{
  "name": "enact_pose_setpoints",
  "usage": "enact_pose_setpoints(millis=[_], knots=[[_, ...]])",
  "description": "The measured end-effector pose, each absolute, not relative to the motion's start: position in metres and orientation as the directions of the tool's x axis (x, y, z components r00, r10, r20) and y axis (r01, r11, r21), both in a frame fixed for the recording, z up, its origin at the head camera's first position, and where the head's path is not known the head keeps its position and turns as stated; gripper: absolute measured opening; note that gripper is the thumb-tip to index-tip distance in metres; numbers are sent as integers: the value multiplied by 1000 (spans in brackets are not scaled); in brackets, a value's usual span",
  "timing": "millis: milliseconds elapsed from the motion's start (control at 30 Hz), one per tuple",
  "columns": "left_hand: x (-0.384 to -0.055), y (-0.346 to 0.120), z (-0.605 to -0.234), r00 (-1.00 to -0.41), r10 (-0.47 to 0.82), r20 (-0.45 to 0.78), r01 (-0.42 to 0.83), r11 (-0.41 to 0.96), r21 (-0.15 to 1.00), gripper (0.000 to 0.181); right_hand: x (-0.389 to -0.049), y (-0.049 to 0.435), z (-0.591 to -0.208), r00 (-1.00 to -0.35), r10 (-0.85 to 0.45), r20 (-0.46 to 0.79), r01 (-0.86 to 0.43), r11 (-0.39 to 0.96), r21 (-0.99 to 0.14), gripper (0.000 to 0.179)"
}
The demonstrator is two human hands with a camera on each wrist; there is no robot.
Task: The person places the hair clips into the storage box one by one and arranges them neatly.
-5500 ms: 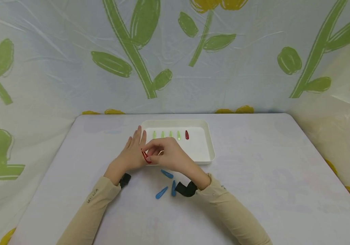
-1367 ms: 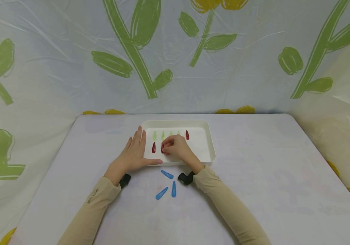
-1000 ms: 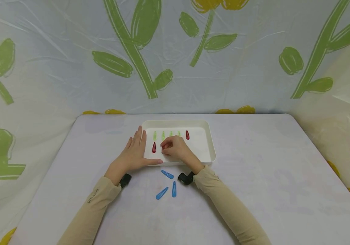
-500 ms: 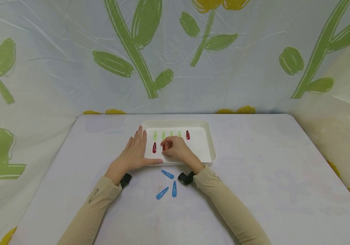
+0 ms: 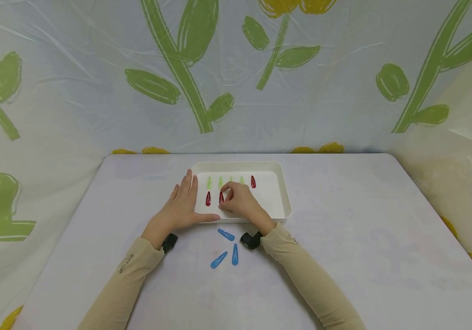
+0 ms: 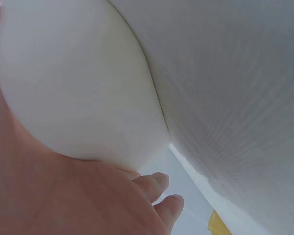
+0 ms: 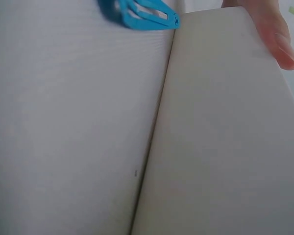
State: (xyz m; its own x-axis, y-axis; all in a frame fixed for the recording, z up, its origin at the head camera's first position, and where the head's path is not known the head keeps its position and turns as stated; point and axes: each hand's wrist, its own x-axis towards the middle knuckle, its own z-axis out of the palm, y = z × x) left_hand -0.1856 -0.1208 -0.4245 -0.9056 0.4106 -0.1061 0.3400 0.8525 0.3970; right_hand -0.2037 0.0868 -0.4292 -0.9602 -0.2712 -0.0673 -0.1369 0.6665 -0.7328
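Observation:
My left hand [image 5: 180,206] lies over the left front corner of a white tray [image 5: 284,197], fingers straight and the thumb spread along the front rim. In the left wrist view, my left palm and fingers [image 6: 154,188] press against the tray's outer wall. Inside the tray my right hand [image 5: 240,200] pinches a red snap hair clip [image 5: 221,197] by its two ends, index finger at the top and thumb at the bottom. Left of it lies another red hair clip [image 5: 208,199]. A back row holds several green clips [image 5: 209,182] and one red clip [image 5: 253,182].
Three blue hair clips [image 5: 235,255] lie on the white table [image 5: 343,238] in front of the tray; one blue clip [image 7: 149,14] shows near the tray wall in the right wrist view. A flower-printed sheet [image 5: 322,101] hangs behind and beside the table.
The right hand has brought a red clip from beside the left hand into the tray's front row. Lately its fingers have spread slightly, showing more of that clip. The left hand stays at the tray.

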Motion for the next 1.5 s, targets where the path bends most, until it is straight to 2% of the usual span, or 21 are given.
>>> enact_pose_setpoints(millis=[233,467,733,967,1233,1500], knots=[[-185,-120,-424,-906,410,-103,341,853,396,141,-204,88,-428,-960,-272,-69,-138,671,-728,43],[-187,-121,-427,-908,403,-115,330,857,397,141,-200,94,-407,-962,-271,-19,-181,691,-700,40],[-188,-122,-429,-907,406,-110,333,854,400,142,-182,99,-383,-933,-346,101,-319,660,-680,20],[-188,-122,-429,-907,402,-129,323,857,401,142,-157,104,-368,-899,-409,157,-411,663,-626,4],[-187,-120,-428,-908,402,-114,327,854,404,142,-126,111,-367,-886,-451,110,-432,714,-552,4],[-186,-120,-428,-908,404,-113,332,856,396,141,-104,114,-390,-867,-497,33,-437,729,-527,8]])
